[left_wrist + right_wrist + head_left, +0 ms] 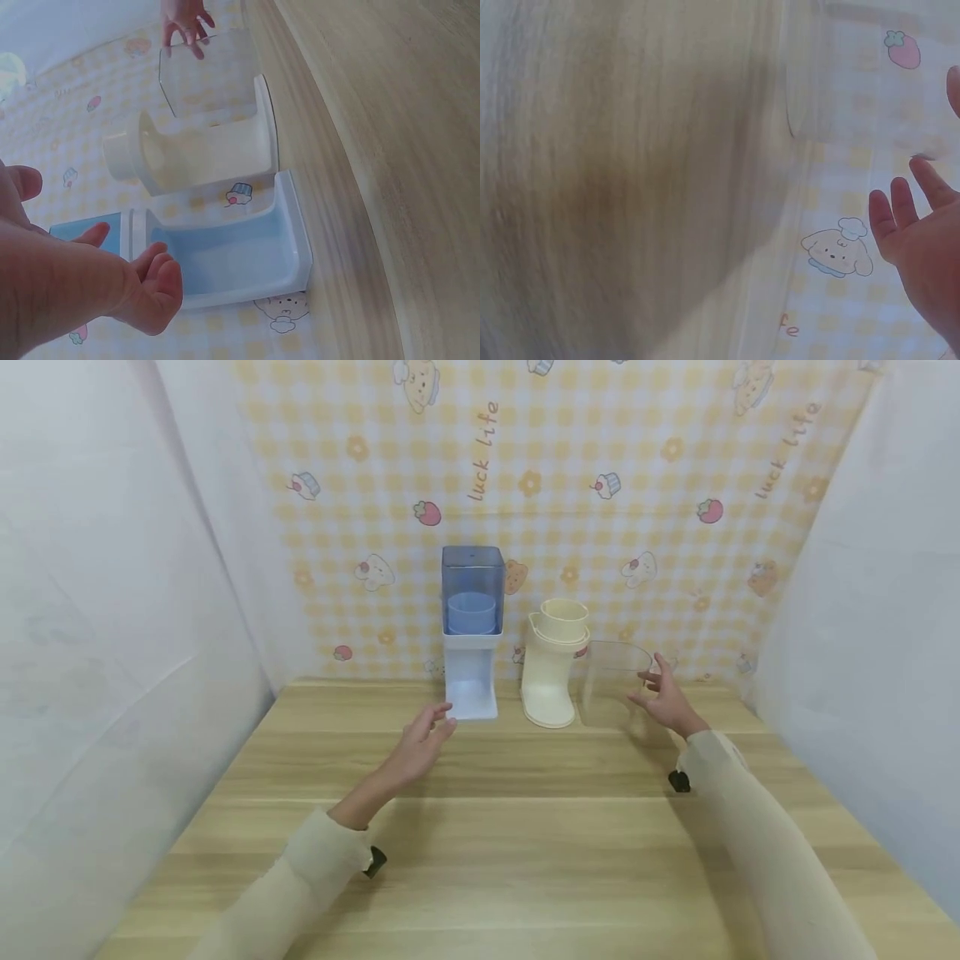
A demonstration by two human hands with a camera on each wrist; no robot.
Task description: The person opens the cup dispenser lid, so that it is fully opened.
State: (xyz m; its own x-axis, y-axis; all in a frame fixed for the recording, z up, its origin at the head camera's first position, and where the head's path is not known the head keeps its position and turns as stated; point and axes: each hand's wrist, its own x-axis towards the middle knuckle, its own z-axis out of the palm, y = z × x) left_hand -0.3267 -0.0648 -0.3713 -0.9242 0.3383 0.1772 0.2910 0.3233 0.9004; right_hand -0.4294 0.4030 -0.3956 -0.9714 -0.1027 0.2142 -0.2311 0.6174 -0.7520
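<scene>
A white dispenser stand [471, 681] with a blue see-through cover [472, 577] on top stands upright by the back wall. My left hand [412, 752] hovers in front of its base, fingers loosely bent and holding nothing. To its right is a cream stand [551, 681] with a round, open cup-shaped top [564, 620]. Beside that stands a clear, colourless container [609, 693], its rim faintly visible. My right hand [667, 697] has its fingers spread at the right side of this container, fingertips right at its wall. The left wrist view also shows the clear container [210, 79] under those fingertips.
A yellow-checked cloth [570, 468] with cartoon prints hangs behind the stands. White sheets hang at the left [112, 610] and right [862, 577]. The wooden table [480, 852] stretches forward from the stands.
</scene>
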